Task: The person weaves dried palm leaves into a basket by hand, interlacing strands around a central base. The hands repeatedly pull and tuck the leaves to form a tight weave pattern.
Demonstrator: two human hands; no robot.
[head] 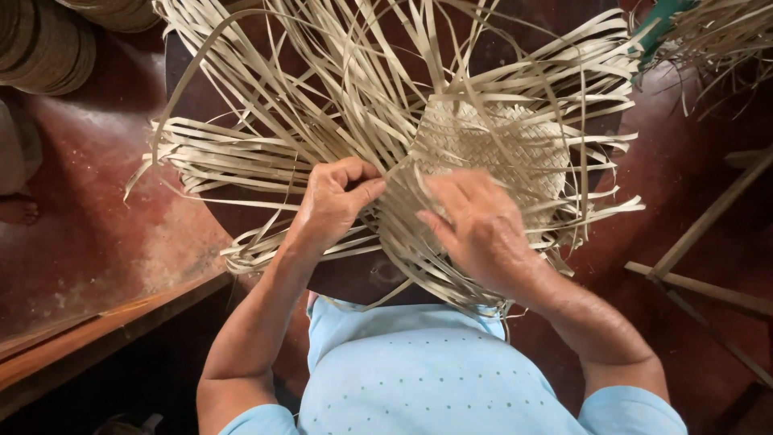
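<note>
Nearest to me I see the light blue dotted shirt (419, 370) and both bare forearms reaching up from it. My left hand (334, 201) is curled into a loose fist, its fingers (358, 173) pinched tight on a few pale strips at the near edge of the weaving. My right hand (479, 225) lies flat and slightly blurred over the strips just beside it, fingers (447, 189) close together and pressing down on them; I cannot tell whether it actually grips any.

Both hands rest on the half-woven straw mat (491, 141), which sits on a round dark tabletop (362, 278) right in front of me. Its finished part is a small, tight checker-plaited patch, pale tan and slightly domed, just beyond my right hand. From every edge of that patch long loose straw strips (233, 153) fan outward, flat, narrow and ribbon-like, some in neat parallel bundles to the left, others crossing and curling upward at the far side.

Beyond the tabletop lies the reddish-brown floor (88, 234). A wooden plank (97, 330) runs along the lower left, thin wooden sticks (700, 282) cross at the right, and stacked woven discs (44, 44) sit at the far upper left.
</note>
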